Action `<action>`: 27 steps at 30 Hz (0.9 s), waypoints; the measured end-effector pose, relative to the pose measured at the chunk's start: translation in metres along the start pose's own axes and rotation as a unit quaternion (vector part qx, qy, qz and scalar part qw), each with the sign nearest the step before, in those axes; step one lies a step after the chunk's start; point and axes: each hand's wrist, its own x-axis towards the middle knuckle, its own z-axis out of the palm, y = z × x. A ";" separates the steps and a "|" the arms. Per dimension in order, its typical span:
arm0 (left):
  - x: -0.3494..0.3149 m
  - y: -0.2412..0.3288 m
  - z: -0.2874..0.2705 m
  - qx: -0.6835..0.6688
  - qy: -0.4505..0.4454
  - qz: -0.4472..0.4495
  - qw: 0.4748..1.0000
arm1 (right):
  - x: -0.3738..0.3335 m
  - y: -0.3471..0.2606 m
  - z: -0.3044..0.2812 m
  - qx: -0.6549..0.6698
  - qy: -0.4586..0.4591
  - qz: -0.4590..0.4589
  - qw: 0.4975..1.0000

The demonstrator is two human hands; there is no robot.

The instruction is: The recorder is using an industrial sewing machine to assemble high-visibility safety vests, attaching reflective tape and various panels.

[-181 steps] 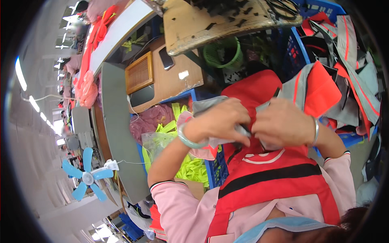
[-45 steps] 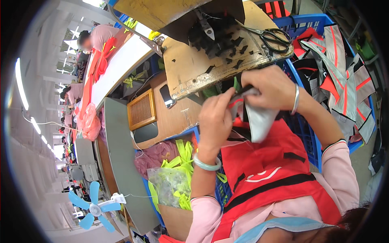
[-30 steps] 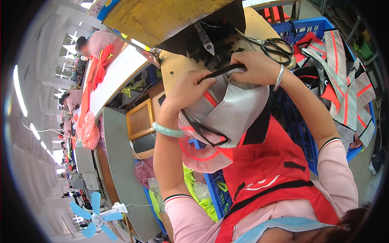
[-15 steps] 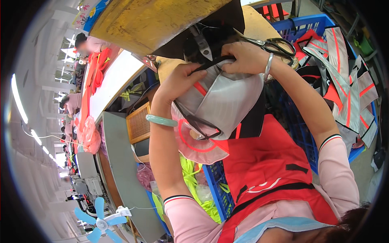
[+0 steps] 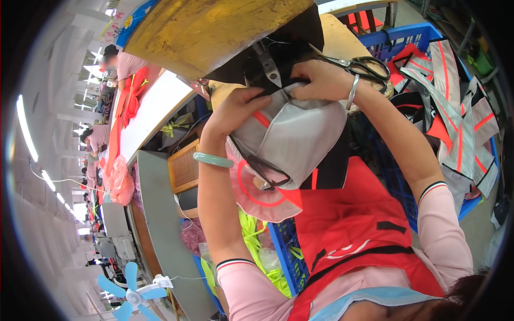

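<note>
Both hands hold a grey fabric piece [image 5: 305, 139] with black edging and bright orange-red stripes, bunched in front of my chest. My left hand [image 5: 243, 107] pinches its upper left edge between thumb and fingers. On the upper right, my right hand [image 5: 321, 80] grips the same edge, fingers curled over it. Just beyond the hands, a metal machine part [image 5: 267, 65] points down toward the fabric, and dark material hides much around it. A round, pale pink flap [image 5: 262, 200] with an orange-red curved stripe hangs at the piece's lower left.
Black-handled scissors [image 5: 369, 69] lie right of my right hand. A blue crate [image 5: 396, 40] holds similar striped pieces at the right. A worn yellow board [image 5: 214, 32] overhangs the work area. Left are a wooden-framed panel [image 5: 183, 165], a blue fan [image 5: 133, 294] and people at a long table.
The taut black strip between my hands has slackened, and the fabric's edge now folds between them. My right hand has turned slightly, while both hands stay near the same place.
</note>
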 end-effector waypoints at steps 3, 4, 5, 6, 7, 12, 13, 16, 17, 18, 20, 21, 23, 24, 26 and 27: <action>-0.001 0.002 0.004 -0.031 -0.001 0.011 0.999 | -0.003 -0.002 -0.001 0.000 0.002 0.007 1.000; -0.002 0.002 0.007 -0.039 0.010 0.011 0.999 | -0.005 -0.004 -0.002 -0.001 -0.003 0.019 1.000; -0.005 0.001 0.008 -0.047 0.023 0.009 0.999 | -0.006 -0.008 -0.003 0.000 -0.004 0.017 1.000; -0.007 -0.001 0.008 -0.046 0.025 0.007 0.999 | -0.008 -0.012 -0.003 -0.002 -0.003 0.022 1.000; -0.007 -0.002 0.007 -0.037 0.022 0.010 0.999 | -0.009 -0.014 -0.002 -0.004 -0.001 0.027 1.000; -0.006 0.005 0.005 -0.042 0.076 -0.023 0.996 | -0.004 0.000 -0.002 0.034 0.031 0.026 0.999; -0.013 0.003 0.003 -0.041 0.079 -0.023 0.996 | -0.004 0.005 -0.003 0.067 0.050 0.022 0.996; -0.033 -0.006 0.007 -0.117 0.041 -0.023 0.992 | -0.028 0.019 -0.005 0.041 0.002 -0.028 0.999; -0.039 0.000 0.016 -0.101 0.017 -0.013 0.995 | -0.048 0.015 -0.011 0.059 -0.095 -0.012 0.994; -0.051 0.007 0.022 -0.089 -0.005 -0.005 0.996 | -0.067 0.007 -0.017 0.078 -0.195 -0.002 0.978; -0.074 0.011 0.038 -0.107 -0.024 0.014 0.994 | -0.093 0.001 -0.013 0.226 -0.278 0.057 0.932; -0.084 0.013 0.045 -0.111 -0.023 0.007 0.994 | -0.102 -0.002 -0.007 0.278 -0.250 0.073 0.925; -0.104 0.025 0.057 -0.084 -0.023 0.018 0.996 | -0.114 -0.003 0.018 0.164 -0.155 -0.063 0.972; -0.111 0.027 0.066 -0.141 -0.014 0.047 0.989 | -0.116 -0.003 0.036 0.148 -0.138 -0.155 0.967; -0.122 0.034 0.080 -0.135 -0.006 0.080 0.988 | -0.125 -0.022 0.061 0.134 -0.145 -0.183 0.963; -0.128 0.039 0.085 -0.125 0.000 0.118 0.985 | -0.129 -0.034 0.068 0.166 -0.185 -0.129 0.960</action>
